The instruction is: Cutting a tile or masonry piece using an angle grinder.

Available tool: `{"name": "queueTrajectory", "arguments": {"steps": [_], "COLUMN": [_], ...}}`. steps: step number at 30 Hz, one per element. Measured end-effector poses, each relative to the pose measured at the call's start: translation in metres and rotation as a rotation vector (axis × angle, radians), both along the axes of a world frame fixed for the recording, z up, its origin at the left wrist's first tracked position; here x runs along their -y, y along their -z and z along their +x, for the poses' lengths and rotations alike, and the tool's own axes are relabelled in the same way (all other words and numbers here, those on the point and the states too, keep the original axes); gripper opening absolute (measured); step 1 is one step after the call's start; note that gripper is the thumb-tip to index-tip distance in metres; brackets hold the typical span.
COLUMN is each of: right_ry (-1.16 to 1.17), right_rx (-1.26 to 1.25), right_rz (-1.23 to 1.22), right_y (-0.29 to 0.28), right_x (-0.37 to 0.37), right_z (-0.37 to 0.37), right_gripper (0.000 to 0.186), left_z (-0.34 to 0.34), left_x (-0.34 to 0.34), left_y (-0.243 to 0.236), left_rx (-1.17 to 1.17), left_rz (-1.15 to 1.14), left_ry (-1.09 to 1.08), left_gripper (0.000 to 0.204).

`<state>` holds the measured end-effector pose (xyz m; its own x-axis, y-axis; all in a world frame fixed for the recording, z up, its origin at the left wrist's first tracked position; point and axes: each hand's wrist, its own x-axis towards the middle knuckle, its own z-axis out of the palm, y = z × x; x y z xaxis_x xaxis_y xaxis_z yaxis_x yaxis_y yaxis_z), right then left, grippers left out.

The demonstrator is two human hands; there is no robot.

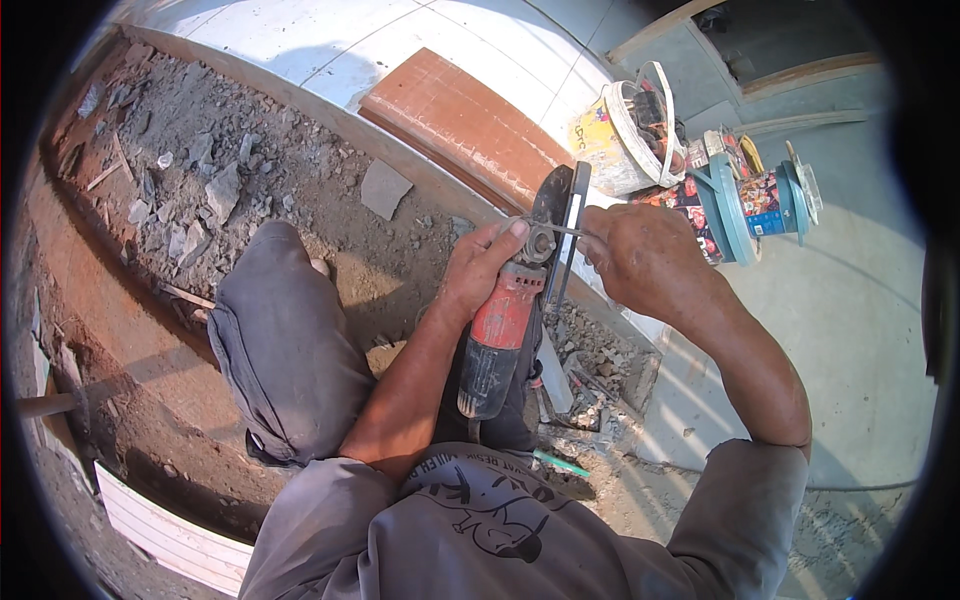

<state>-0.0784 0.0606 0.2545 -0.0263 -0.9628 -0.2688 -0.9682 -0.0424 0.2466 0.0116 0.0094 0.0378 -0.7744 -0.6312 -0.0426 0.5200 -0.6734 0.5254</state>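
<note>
A red and black angle grinder (507, 312) stands roughly upright against my lap, its head pointing away from me. My left hand (482, 268) is closed around the grinder's head, thumb across the top. A dark round disc or guard (551, 197) rises beyond the head. Along its right side runs a dark, flat edge-on piece with a pale stripe (573, 225). From the right, my right hand (645, 255) pinches a thin metal rod-like tool (566, 231) that reaches across to the grinder's head. The tool's far end is partly hidden by my left thumb.
Brown-red tile slabs (465, 122) lie on white tiles ahead. A white bucket (612, 140) of tools and blue-lidded containers (735, 210) stand at the right. Rubble (200, 170) fills the left trench, with a loose grey tile piece (385, 189). A pale plank (170, 530) lies lower left.
</note>
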Motion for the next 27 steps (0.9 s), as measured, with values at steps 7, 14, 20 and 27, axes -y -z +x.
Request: {"name": "queueTrajectory", "arguments": {"steps": [7,14,20,27], "right_ry": [-0.118,-0.273,-0.394,-0.34], "right_rx": [-0.162,-0.12,-0.193,-0.167], "right_rz": [-0.121,-0.125,-0.194,-0.113], "right_y": [0.003,-0.002,-0.007,-0.005], "right_x": [-0.004,0.0,0.001,0.004], "right_z": [0.005,0.015,0.015,0.013], "right_gripper": [0.012,0.013,0.006,0.007], "left_z": [0.002,0.003,0.0,0.002], "left_x": [0.001,0.0,0.0,0.0], "left_y": [-0.002,-0.002,-0.001,0.0], "left_rx": [0.021,0.03,0.014,0.025], "left_rz": [-0.038,-0.025,-0.025,-0.042], "left_ry": [-0.004,-0.015,-0.01,-0.001], "left_gripper": [0.038,0.038,0.039,0.04]}}
